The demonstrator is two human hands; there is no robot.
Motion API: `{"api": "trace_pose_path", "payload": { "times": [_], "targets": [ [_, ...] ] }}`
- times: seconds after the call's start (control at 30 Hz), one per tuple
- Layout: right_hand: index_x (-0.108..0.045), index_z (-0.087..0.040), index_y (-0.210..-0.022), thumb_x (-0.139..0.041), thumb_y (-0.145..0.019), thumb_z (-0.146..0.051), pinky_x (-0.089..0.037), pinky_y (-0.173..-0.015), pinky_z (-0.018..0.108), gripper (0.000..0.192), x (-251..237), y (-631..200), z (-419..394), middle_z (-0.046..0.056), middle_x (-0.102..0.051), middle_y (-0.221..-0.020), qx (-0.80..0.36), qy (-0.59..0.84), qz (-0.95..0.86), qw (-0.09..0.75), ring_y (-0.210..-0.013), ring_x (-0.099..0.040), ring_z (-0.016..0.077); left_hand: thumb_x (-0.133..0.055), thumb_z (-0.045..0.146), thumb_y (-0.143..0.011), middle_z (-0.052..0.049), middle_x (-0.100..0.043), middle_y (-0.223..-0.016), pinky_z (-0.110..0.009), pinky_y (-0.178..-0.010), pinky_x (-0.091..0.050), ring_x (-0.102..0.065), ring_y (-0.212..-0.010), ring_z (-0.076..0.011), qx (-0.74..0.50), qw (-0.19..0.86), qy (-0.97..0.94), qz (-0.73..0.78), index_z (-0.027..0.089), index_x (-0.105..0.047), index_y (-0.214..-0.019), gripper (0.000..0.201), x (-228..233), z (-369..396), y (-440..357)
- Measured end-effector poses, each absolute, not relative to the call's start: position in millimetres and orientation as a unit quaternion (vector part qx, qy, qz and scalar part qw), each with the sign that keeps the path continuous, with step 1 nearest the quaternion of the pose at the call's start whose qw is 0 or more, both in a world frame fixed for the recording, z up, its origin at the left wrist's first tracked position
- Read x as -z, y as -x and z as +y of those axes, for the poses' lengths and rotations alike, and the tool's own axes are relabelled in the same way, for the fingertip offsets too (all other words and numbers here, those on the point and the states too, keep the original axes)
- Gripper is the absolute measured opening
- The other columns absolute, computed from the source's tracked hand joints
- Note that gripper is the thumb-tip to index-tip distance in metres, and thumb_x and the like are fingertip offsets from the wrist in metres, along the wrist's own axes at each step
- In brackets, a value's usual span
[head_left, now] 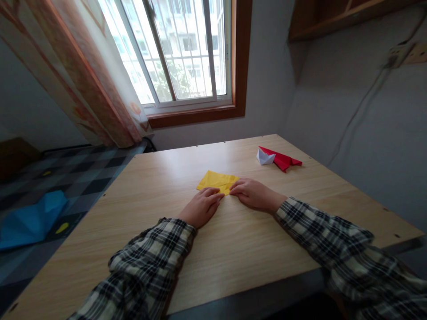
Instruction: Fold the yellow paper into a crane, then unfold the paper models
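Plaid sleeves (pixel 150 262) come in from the near edge of the wooden table (pixel 233 249), and your forearms lie low over the boards, which looks like a way to steady both wrists. Just beyond them, your left hand (pixel 201 207) rests palm down with the fingers stretched flat and close together, gripping nothing; the fingertips press on the near edge of the yellow folded paper (pixel 217 181). Your right hand (pixel 255 194) lies flat in the same manner, fingers extended toward the left ones, tips on the paper's near right corner. Neither hand closes around the sheet: both simply pin it to the table, most likely so a crease stays sharp and the paper cannot slide.

That yellow paper lies right ahead of your fingertips, between the two hands and slightly past them, flat on the tabletop.

Farther off, beyond your right hand, a small white folded paper (pixel 264 157) touches a red folded paper (pixel 283 160), both parked well apart from the yellow one, seemingly out of the way. Past the table, a window (pixel 187 53) and a curtain (pixel 96 80) stand behind your left hand.
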State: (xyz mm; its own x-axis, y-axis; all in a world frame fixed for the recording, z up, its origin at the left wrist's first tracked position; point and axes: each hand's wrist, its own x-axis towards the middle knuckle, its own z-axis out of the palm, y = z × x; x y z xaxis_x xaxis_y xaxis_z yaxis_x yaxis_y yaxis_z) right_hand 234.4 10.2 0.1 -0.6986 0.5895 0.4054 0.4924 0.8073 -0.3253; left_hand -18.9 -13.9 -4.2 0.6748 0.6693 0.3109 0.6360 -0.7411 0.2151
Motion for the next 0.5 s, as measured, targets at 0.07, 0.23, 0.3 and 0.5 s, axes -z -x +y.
{"api": "trace_pose_path", "payload": {
  "times": [0.07,0.23,0.3,0.5],
  "targets": [
    [-0.078,-0.018,-0.103,-0.055,-0.091,-0.010,-0.051,-0.096,0.034,0.027,-1.7,-235.2,9.8,0.008,-0.076,-0.108,-0.096,0.305,-0.914,0.251,-0.101,-0.067,0.0196,-0.045,0.025,-0.101,-0.014,-0.065,-0.128,-0.047,-0.106,-0.050,-0.060,-0.119,-0.0262,-0.186,0.044,-0.914,0.356,0.018,-0.067,-0.125,0.033,4.0,-14.0,19.0],
    [-0.078,-0.018,-0.099,-0.053,-0.089,-0.008,-0.050,-0.093,0.032,0.028,-6.4,-239.6,10.1,0.008,-0.075,-0.105,-0.088,0.347,-0.905,0.231,-0.099,-0.066,0.0191,-0.043,0.026,-0.102,-0.014,-0.065,-0.129,-0.047,-0.106,-0.050,-0.060,-0.120,-0.0262,-0.180,0.044,-0.914,0.362,0.018,-0.067,-0.125,0.034,2.3,-14.8,18.9],
    [-0.078,-0.018,-0.098,-0.054,-0.089,-0.008,-0.049,-0.091,0.031,0.027,-8.5,-241.9,9.9,0.008,-0.075,-0.103,-0.079,0.374,-0.898,0.219,-0.098,-0.066,0.0189,-0.043,0.025,-0.102,-0.013,-0.065,-0.129,-0.046,-0.106,-0.050,-0.060,-0.119,-0.0254,-0.181,0.044,-0.913,0.363,0.019,-0.067,-0.125,0.034,1.3,-15.6,18.3],
    [-0.077,-0.019,-0.096,-0.055,-0.092,-0.014,-0.046,-0.088,0.030,0.023,-12.8,-245.0,8.4,0.008,-0.075,-0.100,-0.041,0.420,-0.884,0.201,-0.095,-0.065,0.0190,-0.044,0.025,-0.101,-0.012,-0.069,-0.123,-0.045,-0.103,-0.051,-0.062,-0.113,-0.0243,-0.196,0.031,-0.903,0.381,0.018,-0.069,-0.120,0.032,-0.9,-18.0,15.8]
  ]
}}
